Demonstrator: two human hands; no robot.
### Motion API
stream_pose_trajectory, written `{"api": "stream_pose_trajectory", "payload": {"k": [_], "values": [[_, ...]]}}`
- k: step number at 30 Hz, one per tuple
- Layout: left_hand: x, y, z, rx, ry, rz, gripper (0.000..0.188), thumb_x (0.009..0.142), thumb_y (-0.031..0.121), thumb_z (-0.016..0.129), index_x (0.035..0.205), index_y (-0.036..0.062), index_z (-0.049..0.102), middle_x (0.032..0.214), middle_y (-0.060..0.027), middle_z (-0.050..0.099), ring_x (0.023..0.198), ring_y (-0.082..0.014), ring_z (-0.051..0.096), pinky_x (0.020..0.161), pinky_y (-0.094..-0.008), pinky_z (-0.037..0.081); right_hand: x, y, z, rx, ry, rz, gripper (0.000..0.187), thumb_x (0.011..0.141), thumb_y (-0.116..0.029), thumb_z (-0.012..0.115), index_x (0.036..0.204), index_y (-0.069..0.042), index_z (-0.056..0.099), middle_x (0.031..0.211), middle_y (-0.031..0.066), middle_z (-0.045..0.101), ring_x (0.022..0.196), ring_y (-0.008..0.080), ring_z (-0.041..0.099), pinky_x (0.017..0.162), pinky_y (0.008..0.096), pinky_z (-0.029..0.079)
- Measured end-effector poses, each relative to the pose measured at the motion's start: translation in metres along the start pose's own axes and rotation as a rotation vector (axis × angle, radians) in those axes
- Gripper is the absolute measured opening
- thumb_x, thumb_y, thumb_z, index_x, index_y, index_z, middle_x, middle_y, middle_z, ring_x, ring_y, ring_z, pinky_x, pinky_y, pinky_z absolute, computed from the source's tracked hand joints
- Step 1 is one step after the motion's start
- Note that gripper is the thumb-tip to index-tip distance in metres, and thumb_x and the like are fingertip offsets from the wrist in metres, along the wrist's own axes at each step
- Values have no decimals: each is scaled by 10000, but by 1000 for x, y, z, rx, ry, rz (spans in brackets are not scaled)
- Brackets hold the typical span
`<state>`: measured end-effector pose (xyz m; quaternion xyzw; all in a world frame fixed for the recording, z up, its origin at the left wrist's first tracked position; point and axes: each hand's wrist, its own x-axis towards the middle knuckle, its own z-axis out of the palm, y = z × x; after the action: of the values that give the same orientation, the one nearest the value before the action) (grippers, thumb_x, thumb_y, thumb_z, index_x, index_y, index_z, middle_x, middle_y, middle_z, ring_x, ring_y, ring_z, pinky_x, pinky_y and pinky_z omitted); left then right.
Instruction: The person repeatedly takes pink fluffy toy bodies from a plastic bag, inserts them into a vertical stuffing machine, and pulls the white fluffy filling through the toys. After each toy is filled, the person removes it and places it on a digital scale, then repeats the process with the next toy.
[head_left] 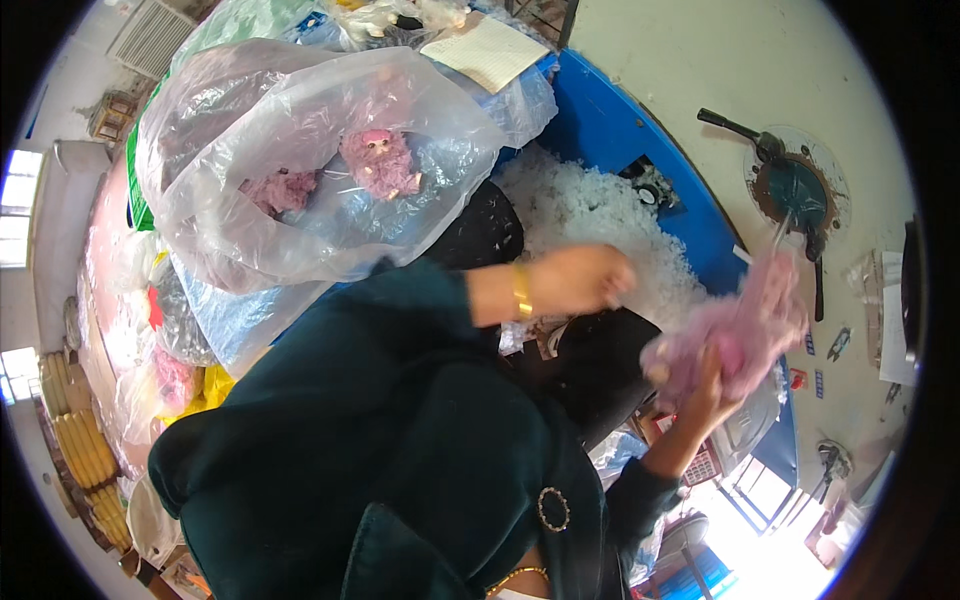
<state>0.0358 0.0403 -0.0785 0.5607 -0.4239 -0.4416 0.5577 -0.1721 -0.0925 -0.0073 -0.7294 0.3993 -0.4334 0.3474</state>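
My right hand (712, 395) is closed round a pink plush toy (735, 335), which is blurred by motion. The toy's narrow upper end reaches a thin pale tube (784, 228) beside a round dark fitting (795, 192) on the table. My left hand (585, 280), with a gold bracelet (522, 292) at the wrist, hovers apart from the toy, near the white fluffy stuffing (575, 205). Its fingers are curled in and smeared; whatever they may pinch is not visible. Further left, a pink plush toy with a small face (380, 165) lies in a large clear plastic bag (240, 130).
A blue bin wall (640, 130) edges the stuffing beside the pale tabletop (660, 50). A black-handled lever (740, 130) stands by the fitting. My dark-clad knees are below the stuffing. A lined paper pad (485, 50) lies behind the bag.
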Motion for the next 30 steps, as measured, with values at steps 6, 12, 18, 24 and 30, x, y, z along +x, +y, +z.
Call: {"api": "stream_pose_trajectory", "payload": {"k": [6,12,18,24,30], "values": [[-124,12,-185,1599,691,-333,237,748,236,666,911,65,663,902,-154,628,884,-353,605,794,-431,478,-63,74,-172,-428,-308,527,517,758,-80,724,1225,23,529,1156,133,603,1022,224,595,887,342,479],[-158,-64,-293,575,1126,-444,281,797,287,701,846,13,661,748,-59,635,692,-157,586,640,-306,454,-46,61,-169,-348,-562,593,394,782,-72,694,1158,8,603,1102,137,641,1031,230,605,862,346,488],[-107,-23,-207,141,893,-345,191,818,152,660,914,-10,631,810,-26,619,745,-100,566,657,-265,450,-28,11,-12,6,-904,379,390,803,-118,713,1161,-15,597,1123,117,624,1002,216,619,850,319,487],[-67,45,-67,-129,203,84,177,788,-10,657,921,37,551,1032,-39,576,964,-130,519,841,-268,424,-15,-10,81,255,-1069,44,373,847,-268,682,1096,2,618,1005,90,627,895,138,572,768,290,457],[-30,73,-25,531,70,504,202,723,61,725,868,35,586,927,-106,575,877,-299,566,788,-339,454,-2,1,67,675,-1184,549,458,859,-381,669,1110,-3,606,999,43,629,927,118,561,808,294,460]]}}
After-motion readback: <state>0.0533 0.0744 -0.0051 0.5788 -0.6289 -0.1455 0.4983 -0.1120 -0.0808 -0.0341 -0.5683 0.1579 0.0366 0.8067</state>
